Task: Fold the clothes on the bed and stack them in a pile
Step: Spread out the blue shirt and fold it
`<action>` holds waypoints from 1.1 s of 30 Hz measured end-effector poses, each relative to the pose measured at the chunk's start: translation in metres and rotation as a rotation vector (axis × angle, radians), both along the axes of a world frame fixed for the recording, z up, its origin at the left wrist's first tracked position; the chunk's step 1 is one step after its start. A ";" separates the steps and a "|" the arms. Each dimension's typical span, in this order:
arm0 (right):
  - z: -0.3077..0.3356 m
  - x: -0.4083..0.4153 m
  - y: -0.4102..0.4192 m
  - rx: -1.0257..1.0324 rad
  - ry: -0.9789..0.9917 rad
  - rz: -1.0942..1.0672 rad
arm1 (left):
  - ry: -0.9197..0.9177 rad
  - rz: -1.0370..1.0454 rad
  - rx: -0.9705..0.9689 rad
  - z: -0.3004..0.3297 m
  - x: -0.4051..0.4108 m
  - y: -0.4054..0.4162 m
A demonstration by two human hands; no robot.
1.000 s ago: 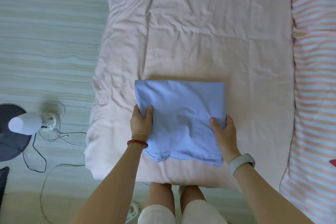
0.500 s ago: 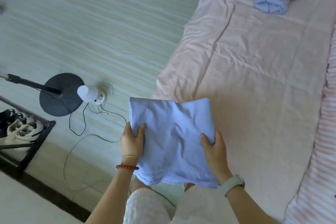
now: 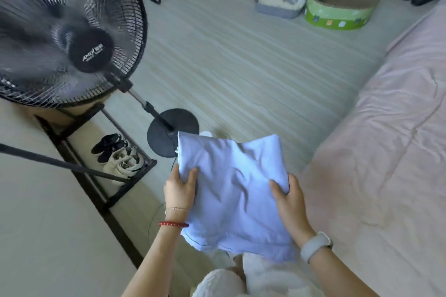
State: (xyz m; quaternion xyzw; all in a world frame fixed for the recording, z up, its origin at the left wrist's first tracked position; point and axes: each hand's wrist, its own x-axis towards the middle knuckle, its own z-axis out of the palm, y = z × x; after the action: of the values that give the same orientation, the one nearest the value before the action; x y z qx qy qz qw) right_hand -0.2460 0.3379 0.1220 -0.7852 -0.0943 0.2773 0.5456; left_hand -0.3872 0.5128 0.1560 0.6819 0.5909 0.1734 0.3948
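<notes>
Far left of the grip: a standing fan (image 3: 70, 38), blades blurred, and below it a low rack with shoes (image 3: 118, 154). Nearer: left hand (image 3: 179, 190) gripping the left edge of the folded blue garment (image 3: 231, 190), thumb on top, other fingers hidden beneath. Held clear of the bed, out over the floor (image 3: 241, 67), in front of the body, flat and already squared into a neat packet; lower hem drooping a little. On the garment's right edge: right hand (image 3: 289, 202), thumb pressed on top, remaining fingers tucked under and unseen. Right of the grip: pink bed (image 3: 386, 176), no clothes visible on the shown part. Judged: folding of this piece done; left to do, carrying it to the pile and laying it on top. No pile in view, so count of remaining clothes impossible to tell.
</notes>
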 end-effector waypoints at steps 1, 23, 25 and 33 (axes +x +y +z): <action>0.003 0.003 0.013 0.007 -0.008 0.005 | -0.014 0.015 0.000 0.003 0.001 0.010; 0.055 0.311 0.103 0.035 -0.108 -0.533 | -0.183 -0.548 -0.032 0.023 0.414 0.151; 0.058 0.339 0.094 0.038 -0.112 -0.607 | -0.203 -0.634 -0.043 0.026 0.459 0.147; 0.057 0.466 0.067 -0.024 -0.128 -0.950 | -0.222 -0.988 -0.075 0.029 0.663 0.115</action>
State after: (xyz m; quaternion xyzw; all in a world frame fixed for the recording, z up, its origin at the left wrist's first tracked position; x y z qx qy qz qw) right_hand 0.2200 0.4048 0.1791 -0.7633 0.2446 -0.0506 0.5959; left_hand 0.2757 0.6280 0.1852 0.8428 0.1582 0.0161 0.5142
